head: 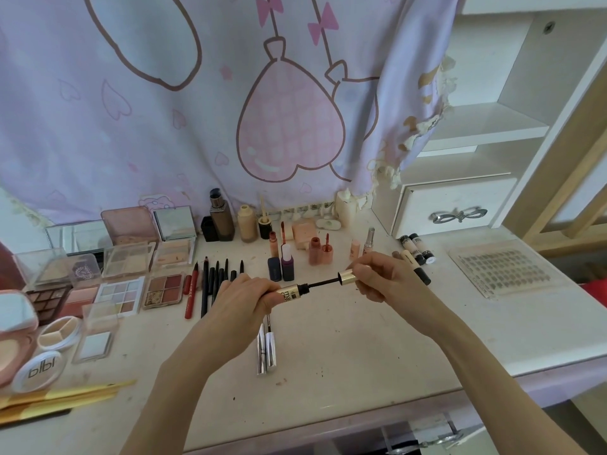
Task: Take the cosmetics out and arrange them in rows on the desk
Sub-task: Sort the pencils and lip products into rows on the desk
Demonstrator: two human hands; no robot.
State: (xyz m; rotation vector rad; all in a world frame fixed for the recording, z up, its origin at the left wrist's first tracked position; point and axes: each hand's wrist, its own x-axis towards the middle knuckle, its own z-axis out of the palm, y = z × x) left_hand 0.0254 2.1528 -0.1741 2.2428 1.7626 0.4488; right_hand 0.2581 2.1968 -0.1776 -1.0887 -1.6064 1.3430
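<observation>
While the left hand [244, 295] grips the gold mascara tube [289, 292] above the bench [345, 349], right hand [382, 274] fingers [363, 269] pinch its cap [347, 278], wand [323, 284] partly withdrawn.

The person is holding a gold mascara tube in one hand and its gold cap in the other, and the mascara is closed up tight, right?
Not quite. The head view shows the mascara open: the left hand grips the gold tube, the right hand holds the gold cap, and the black wand shows between them.
</observation>
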